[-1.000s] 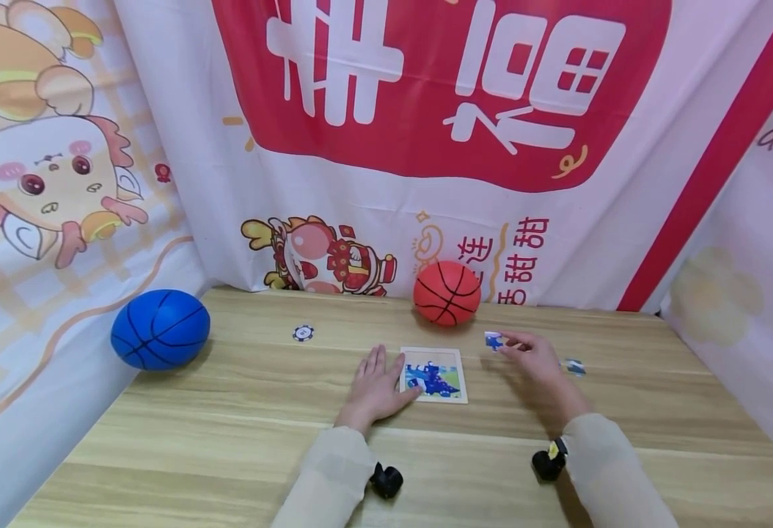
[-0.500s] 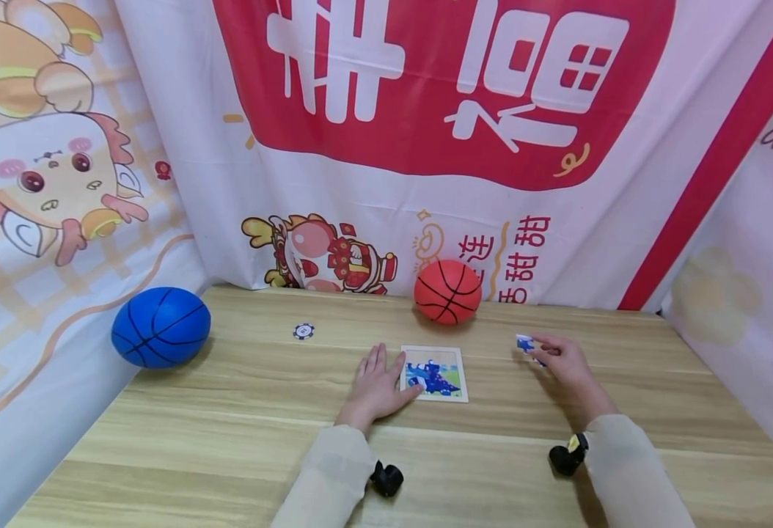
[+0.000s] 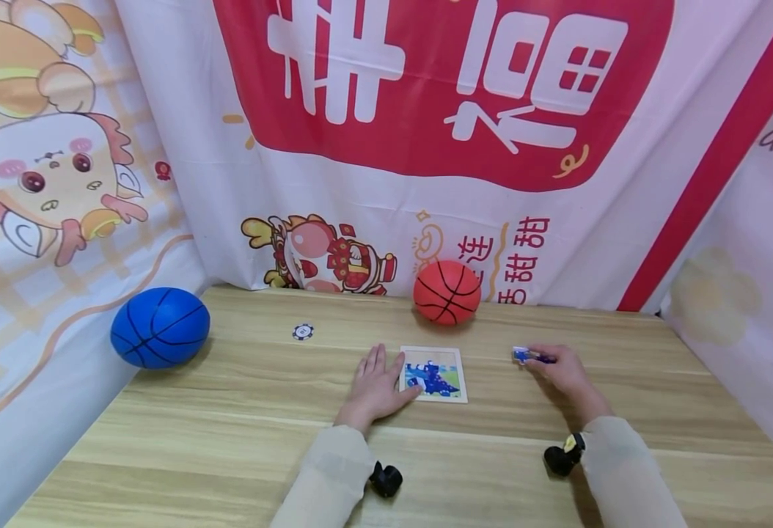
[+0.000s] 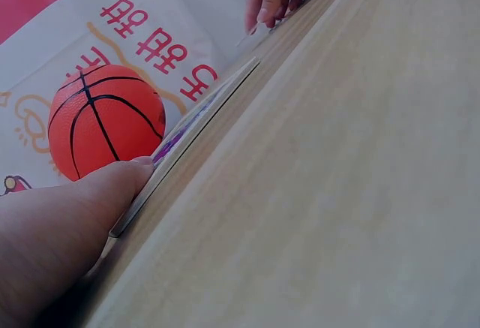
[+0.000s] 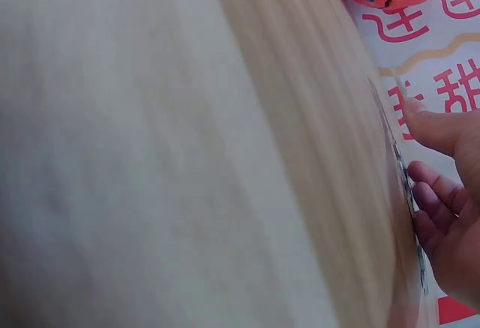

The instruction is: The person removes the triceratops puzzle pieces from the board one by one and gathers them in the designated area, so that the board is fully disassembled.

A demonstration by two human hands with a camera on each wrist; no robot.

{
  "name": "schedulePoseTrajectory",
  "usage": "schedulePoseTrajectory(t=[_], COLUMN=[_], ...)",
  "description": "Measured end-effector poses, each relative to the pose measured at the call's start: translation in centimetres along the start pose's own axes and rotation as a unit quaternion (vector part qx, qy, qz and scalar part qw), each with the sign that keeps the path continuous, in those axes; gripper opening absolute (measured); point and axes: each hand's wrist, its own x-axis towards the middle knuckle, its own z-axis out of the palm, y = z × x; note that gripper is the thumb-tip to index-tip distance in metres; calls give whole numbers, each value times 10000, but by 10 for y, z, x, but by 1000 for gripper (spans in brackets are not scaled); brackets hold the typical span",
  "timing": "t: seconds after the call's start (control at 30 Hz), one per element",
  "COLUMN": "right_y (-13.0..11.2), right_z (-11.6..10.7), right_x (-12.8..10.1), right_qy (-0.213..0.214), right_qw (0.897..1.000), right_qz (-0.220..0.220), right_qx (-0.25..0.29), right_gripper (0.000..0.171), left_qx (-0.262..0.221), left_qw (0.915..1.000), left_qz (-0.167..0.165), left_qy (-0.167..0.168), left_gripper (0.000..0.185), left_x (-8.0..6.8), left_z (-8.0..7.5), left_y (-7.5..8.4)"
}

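My left hand (image 3: 376, 389) lies palm down on the table, fingers extended, its thumb over the lower left of a square jigsaw puzzle (image 3: 434, 374). Inside the puzzle's pale frame shows a blue dinosaur picture, with a bare patch at the upper left. To the right, my right hand (image 3: 563, 368) pinches a small blue and white puzzle piece (image 3: 521, 355) between thumb and finger. In the right wrist view a second, thin puzzle piece (image 5: 405, 182) lies along the tabletop at its other fingertips. The left wrist view has the left thumb (image 4: 112, 185) at the frame's edge.
A red toy basketball (image 3: 447, 292) stands behind the puzzle against the printed cloth (image 3: 334, 169). At the far left is a blue ball (image 3: 160, 328). A round poker chip (image 3: 303, 332) lies on the wooden table (image 3: 241, 418).
My right hand has moved right with the pinched piece, then slightly down and left. The piece that lay apart at the right is now covered by that hand. My left hand stays put.
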Motion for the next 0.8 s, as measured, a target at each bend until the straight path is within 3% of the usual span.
schedulePoseTrajectory(t=[0.33, 0.8], right_y=[0, -2], right_z=[6, 9], right_x=[0, 3], right_qy=[241, 46], right_qw=[9935, 9902], right_qz=[-148, 391], right_qx=[-1102, -1342], right_gripper=[33, 37], left_qx=[-16, 6], left_qw=[10000, 10000], left_qz=[-18, -11], left_qy=[7, -3], left_gripper=[79, 79], left_x=[1, 1], left_z=[2, 1], left_y=[-1, 0])
